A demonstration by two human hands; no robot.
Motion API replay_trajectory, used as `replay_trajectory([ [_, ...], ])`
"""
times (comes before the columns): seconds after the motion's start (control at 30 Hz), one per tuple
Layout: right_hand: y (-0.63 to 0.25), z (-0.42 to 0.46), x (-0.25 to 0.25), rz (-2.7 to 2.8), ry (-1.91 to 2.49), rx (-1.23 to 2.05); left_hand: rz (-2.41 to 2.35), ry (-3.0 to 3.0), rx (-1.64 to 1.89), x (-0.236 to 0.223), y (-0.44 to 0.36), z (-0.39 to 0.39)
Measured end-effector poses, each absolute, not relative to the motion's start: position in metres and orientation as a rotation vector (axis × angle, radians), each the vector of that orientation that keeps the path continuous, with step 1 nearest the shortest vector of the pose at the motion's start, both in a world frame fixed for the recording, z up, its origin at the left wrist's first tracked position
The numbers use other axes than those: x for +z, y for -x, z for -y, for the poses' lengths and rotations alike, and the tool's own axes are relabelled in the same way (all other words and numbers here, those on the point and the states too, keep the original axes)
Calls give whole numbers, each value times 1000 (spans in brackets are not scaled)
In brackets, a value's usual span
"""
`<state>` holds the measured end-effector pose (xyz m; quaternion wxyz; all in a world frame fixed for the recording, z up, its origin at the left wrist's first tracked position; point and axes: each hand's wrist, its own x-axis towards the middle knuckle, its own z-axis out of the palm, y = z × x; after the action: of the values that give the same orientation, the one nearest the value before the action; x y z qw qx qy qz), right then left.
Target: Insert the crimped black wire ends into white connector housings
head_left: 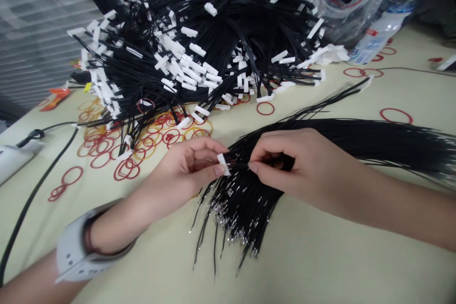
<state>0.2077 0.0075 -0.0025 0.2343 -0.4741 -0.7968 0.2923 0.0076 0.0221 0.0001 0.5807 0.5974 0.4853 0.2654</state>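
Between the thumb and fingers of my left hand (185, 171) is a small white connector (224, 164), with several black wires running from it to the right. My right hand (288, 159) pinches thin black wire close beside the connector, thumb against forefinger. Beneath both hands lies a thick bundle of loose black wires (245, 204) with shiny metal terminals at their ends, fanned out toward me. The bundle's other part (377, 142) stretches off to the right under my right wrist. My fingers hide part of the connector and the exact wire being pinched.
A large heap of black wires with white connectors (192, 52) fills the back of the table. Red and yellow rubber bands (149, 137) lie scattered before it. A bottle (379, 38) and a clear plastic bag (342, 4) stand back right. A black cable (39, 185) crosses the left side.
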Motion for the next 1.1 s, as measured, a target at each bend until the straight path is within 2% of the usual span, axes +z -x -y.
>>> replay_trajectory([
  [1.1, -198, -13, -11, 2175, 1177, 818, -1123, -1499, 587, -2, -8, -19],
])
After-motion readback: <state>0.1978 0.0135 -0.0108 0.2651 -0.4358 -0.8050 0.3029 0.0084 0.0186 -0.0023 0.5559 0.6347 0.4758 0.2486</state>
